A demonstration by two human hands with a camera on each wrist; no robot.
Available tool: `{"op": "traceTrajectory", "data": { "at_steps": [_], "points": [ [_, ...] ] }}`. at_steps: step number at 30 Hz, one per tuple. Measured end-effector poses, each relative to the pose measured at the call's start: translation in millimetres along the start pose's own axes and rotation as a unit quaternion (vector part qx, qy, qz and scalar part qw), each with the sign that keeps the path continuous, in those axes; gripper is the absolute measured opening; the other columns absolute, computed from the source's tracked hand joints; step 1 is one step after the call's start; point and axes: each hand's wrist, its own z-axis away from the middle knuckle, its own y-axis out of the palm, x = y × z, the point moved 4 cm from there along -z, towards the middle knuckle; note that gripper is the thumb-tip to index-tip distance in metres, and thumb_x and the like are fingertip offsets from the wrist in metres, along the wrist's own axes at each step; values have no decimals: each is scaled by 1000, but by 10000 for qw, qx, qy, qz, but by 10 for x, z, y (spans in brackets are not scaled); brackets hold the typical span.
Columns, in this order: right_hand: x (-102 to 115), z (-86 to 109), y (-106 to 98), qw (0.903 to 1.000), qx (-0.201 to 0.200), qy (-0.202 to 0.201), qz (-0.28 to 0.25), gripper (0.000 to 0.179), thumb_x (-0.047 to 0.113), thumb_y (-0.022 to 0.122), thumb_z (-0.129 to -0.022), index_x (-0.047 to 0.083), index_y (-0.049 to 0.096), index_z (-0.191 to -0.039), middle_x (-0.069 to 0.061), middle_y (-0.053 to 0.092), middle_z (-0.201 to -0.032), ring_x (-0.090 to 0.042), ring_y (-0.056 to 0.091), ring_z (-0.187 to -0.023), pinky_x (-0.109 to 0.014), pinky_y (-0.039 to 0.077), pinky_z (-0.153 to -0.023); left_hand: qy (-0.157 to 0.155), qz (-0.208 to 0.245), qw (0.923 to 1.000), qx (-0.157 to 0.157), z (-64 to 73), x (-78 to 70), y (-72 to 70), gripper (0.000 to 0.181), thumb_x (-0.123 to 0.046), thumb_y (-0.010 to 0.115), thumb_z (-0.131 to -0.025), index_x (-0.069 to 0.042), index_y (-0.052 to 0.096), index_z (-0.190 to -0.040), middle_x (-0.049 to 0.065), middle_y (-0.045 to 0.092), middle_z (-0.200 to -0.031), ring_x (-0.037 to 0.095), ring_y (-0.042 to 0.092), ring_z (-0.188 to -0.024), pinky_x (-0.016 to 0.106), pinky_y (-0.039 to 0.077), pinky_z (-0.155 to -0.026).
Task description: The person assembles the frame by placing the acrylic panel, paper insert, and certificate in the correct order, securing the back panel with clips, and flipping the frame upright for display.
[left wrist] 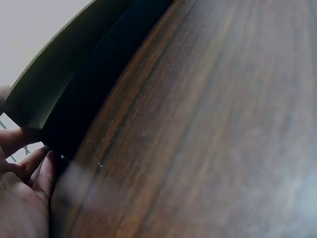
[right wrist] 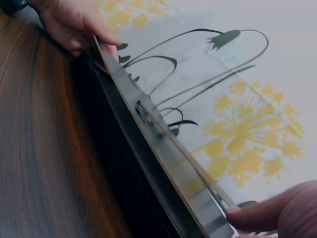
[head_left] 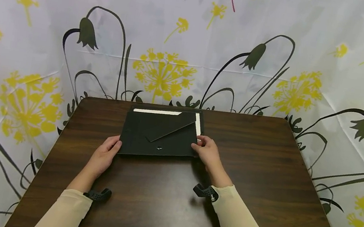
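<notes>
A black picture frame (head_left: 202,119) lies face down near the table's far edge, white strips (head_left: 156,112) showing along its back and right sides. Over it, shifted toward the person, is its black backing board (head_left: 141,127), with a hinged easel stand (head_left: 179,129) and a small metal fitting (head_left: 159,148). My left hand (head_left: 105,152) grips the board's left edge by the front corner, thumb on top. At the right edge my right hand (head_left: 209,153) pinches the board, thumb above. The right wrist view shows a gap between the board's near edge (right wrist: 163,163) and the frame (right wrist: 111,158) beneath.
The dark wood table (head_left: 162,200) carries the frame close to its back edge. Behind it hangs a white cloth (head_left: 195,21) printed with flowers. Black bands (head_left: 99,194) circle both wrists.
</notes>
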Motion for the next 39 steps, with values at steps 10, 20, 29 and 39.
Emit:
{"op": "traceTrajectory", "data": {
  "at_steps": [10, 20, 29, 39],
  "points": [
    [-60, 19, -145, 9956, 851, -130, 377, 70, 8, 88, -91, 5, 57, -154, -22, 63, -141, -27, 69, -101, -34, 59, -82, 529, -492, 9973, 111, 32, -32, 57, 61, -34, 51, -117, -7, 36, -170, 20, 35, -172, 41, 30, -161, 31, 27, -129],
    [-121, 14, -124, 9861, 682, -520, 1420, 68, 7, 92, -87, 3, 64, -149, -20, 57, -139, -23, 68, -99, -30, 57, -80, 408, -1279, 9907, 218, 5, 13, 92, 89, -44, 72, -106, -9, 25, -174, 21, 30, -173, 46, 35, -156, 71, 32, -124],
    [-111, 13, -125, 9866, 434, -592, 1460, 63, 7, 91, -88, 2, 67, -146, -21, 61, -136, -24, 72, -98, -30, 58, -79, 243, -1093, 9935, 203, -4, 8, 80, 94, -45, 77, -103, -6, 27, -172, 24, 33, -171, 49, 49, -145, 66, 44, -118],
    [-79, 50, -130, 9865, 472, -485, 1489, 67, -1, 91, -85, 3, 66, -147, -19, 61, -138, -25, 72, -101, -32, 59, -80, 174, -1029, 9943, 234, -23, 30, 66, 99, -40, 84, -98, -6, 29, -172, 24, 34, -170, 51, 48, -145, 66, 43, -119]
  ]
}}
